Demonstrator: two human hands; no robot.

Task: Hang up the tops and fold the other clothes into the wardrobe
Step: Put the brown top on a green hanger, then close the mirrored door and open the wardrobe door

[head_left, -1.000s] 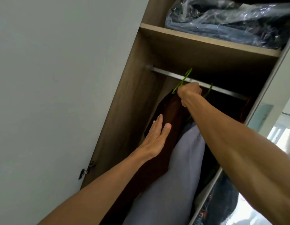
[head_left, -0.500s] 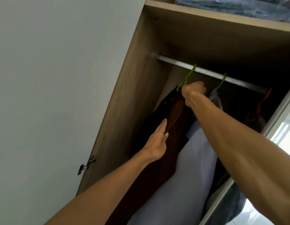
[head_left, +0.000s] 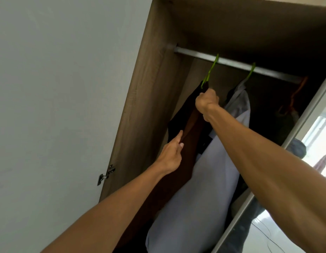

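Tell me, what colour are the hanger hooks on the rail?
Bright green hanger hooks, clearest in the head view.

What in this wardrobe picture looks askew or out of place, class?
The dark brown top on the green hanger hangs bunched, slanting left toward the wardrobe wall, not straight. The right hand clenches its neck; the left hand touches its edge. Nothing looks damaged.

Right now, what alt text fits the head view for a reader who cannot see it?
Inside an open wardrobe, the right hand grips a dark brown top just below its green hanger, which is hooked on the metal rail. The left hand touches the top lower down, beside a pale grey shirt.
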